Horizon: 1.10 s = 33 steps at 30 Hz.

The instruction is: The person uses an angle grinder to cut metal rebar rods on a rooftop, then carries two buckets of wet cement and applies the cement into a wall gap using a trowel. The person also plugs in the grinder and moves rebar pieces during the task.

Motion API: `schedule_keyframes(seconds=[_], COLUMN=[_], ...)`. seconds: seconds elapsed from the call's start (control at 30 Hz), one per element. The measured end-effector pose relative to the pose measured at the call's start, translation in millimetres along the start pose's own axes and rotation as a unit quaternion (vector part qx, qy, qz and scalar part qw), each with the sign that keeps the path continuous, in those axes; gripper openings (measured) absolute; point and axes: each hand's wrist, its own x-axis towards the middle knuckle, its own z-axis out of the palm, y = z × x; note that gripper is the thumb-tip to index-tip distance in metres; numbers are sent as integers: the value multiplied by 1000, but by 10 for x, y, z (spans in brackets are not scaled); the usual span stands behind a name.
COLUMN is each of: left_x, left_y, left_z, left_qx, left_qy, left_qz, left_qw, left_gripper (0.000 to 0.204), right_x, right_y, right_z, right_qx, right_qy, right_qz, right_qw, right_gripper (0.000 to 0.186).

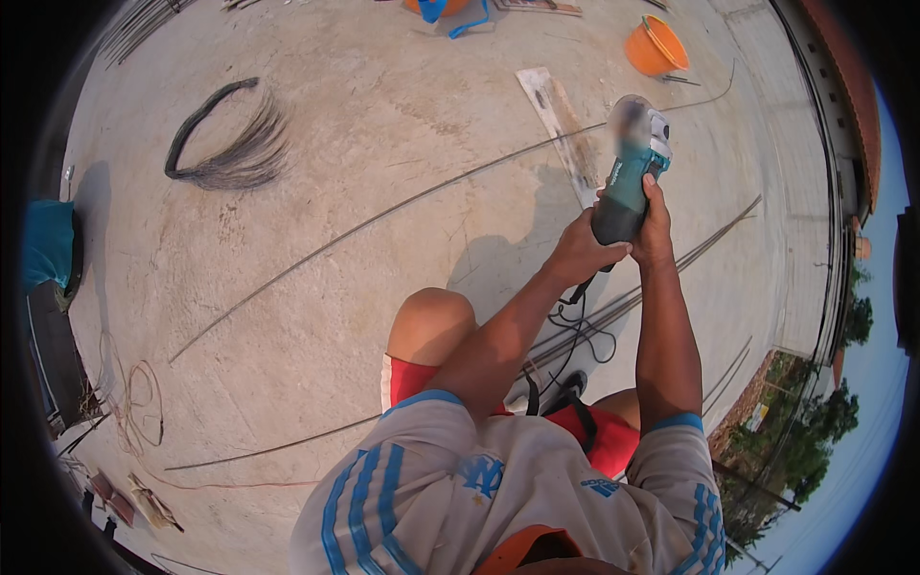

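I hold a teal and black angle grinder (623,187) in both hands, its blurred disc (628,123) pointing away from me. My left hand (589,241) is closed round the rear of the body, and my right hand (653,220) grips its right side. The disc appears over a long thin steel rod (383,217), which crosses a pale, stained board (537,91) lying on the concrete; whether they touch is unclear. A black cord (599,343) hangs from the tool and loops on the ground beside several more rods (714,240).
A bundle of dark wire (196,172) lies at the upper left, an orange bucket (652,48) at the upper right. Thin cables (144,402) loop at the left near dark objects (53,335) and teal material (48,240). The slab's edge (757,383) borders greenery at the lower right.
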Motion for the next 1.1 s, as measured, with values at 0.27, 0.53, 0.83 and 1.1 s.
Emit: schedule_keyframes(seconds=[0.27,0.53,0.83,1.1], left_x=[-57,-69,31,49], left_y=[21,98,-24,85], left_z=[40,-92,-76,-123], left_qx=[141,-22,-134,-46], left_qy=[90,-4,-29,-44], left_qz=[-42,-29,-49,-88], left_qw=[985,999,989,994], left_gripper=[76,63,64,62], right_x=[118,-1,39,77], right_y=[92,-88,46,34], right_z=[-14,104,179,248], right_qx=[-2,-7,-97,-63], right_qy=[18,-25,117,179], right_qz=[-8,-40,-68,-26], right_qw=[1000,999,986,982], right_gripper=[63,59,47,52])
